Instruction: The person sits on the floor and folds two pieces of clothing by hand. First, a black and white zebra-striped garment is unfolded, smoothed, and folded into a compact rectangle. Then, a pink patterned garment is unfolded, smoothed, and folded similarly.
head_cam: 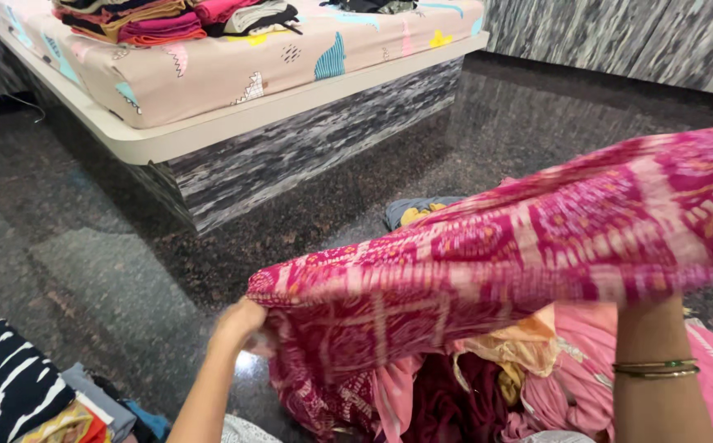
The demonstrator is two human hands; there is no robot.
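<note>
Magenta patterned cloth (520,246), centre-right of frame: stretched taut between both hands, apparently to straighten it. Left hand (241,324) pinches its lower-left corner; right hand hidden behind fabric, grip cannot be told. Folded stacks (151,20) on bed (209,90), upper left.

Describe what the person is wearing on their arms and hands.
Both forearms are bare, with no sleeves showing. The right arm carries thin bangles at the wrist, gold-coloured with a green one among them. The left hand shows no glove, ring or bracelet. The right hand is hidden behind cloth.
</note>
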